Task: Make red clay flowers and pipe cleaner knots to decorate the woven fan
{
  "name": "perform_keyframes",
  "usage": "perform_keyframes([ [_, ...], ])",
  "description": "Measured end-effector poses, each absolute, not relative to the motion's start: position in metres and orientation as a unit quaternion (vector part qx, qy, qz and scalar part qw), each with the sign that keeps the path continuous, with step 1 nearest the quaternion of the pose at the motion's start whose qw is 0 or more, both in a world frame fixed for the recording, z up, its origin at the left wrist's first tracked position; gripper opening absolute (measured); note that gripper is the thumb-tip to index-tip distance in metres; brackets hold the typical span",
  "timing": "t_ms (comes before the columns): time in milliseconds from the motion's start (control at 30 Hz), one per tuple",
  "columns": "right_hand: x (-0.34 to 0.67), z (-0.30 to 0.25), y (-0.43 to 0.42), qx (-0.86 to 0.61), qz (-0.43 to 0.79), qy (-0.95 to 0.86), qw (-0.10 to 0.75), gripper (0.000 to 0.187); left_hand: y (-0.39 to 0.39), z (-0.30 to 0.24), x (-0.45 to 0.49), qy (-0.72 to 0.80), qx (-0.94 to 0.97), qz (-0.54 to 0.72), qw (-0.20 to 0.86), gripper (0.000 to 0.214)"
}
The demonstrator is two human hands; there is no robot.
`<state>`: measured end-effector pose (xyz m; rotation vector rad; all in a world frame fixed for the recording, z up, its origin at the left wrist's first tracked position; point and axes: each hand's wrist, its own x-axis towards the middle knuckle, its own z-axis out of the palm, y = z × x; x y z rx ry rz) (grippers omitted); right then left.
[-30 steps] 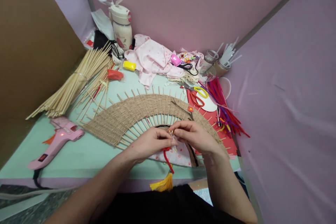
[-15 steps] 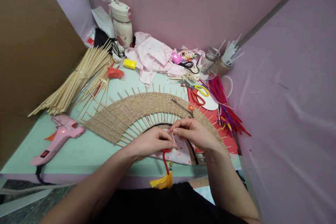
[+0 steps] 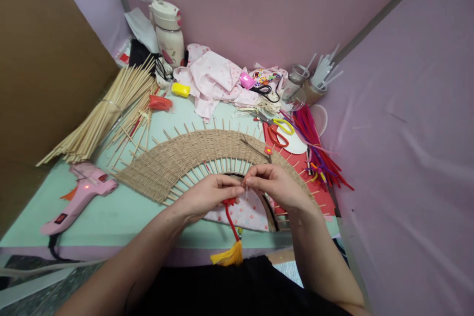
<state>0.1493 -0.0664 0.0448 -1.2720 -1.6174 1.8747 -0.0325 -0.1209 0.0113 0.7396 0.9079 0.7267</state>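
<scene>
Both hands meet over the lower middle of a half-round woven fan made of tan cord on bamboo ribs. My left hand is closed in a pinch on the top of a red cord that hangs down to a yellow tassel. My right hand pinches a thin pale thread or pin right beside the left fingertips. Pink dotted fabric lies under the hands at the fan's centre.
A pink glue gun lies at the left, a bundle of bamboo sticks behind it. Scissors, pipe cleaners, pink cloth, a drink bottle and cups with sticks crowd the back. Purple walls enclose the table.
The hands have stayed together, working at the thread; the pinch has shifted slightly up and the tassel cord hangs a little more to the left. The view has drifted slightly.
</scene>
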Motion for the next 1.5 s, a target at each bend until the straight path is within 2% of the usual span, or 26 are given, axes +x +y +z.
perform_keyframes([
  [267, 0.148, 0.047, -0.071, -0.459, 0.629, -0.587, 0.221, 0.021, -0.118, 0.007, -0.023, 0.436, 0.267, 0.378, 0.772, 0.029],
  [700, 0.149, 0.047, -0.074, -0.464, 0.514, -0.689, 0.214, 0.016, -0.119, 0.006, -0.015, 0.481, 0.246, 0.362, 0.760, 0.032],
  [933, 0.151, 0.039, -0.073, -0.464, 0.460, -0.728, 0.208, 0.015, -0.119, 0.003, -0.013, 0.452, 0.259, 0.399, 0.754, 0.030],
  [1167, 0.147, 0.039, -0.076, -0.479, 0.544, -0.656, 0.213, 0.017, -0.117, 0.005, -0.014, 0.449, 0.238, 0.377, 0.774, 0.031],
  [1367, 0.149, 0.032, -0.072, -0.452, 0.678, -0.529, 0.238, 0.036, -0.116, 0.010, -0.018, 0.437, 0.221, 0.378, 0.786, 0.031],
  [1500, 0.154, 0.029, -0.071, -0.422, 0.701, -0.539, 0.201, 0.027, -0.117, 0.011, -0.019, 0.428, 0.210, 0.376, 0.795, 0.028],
])
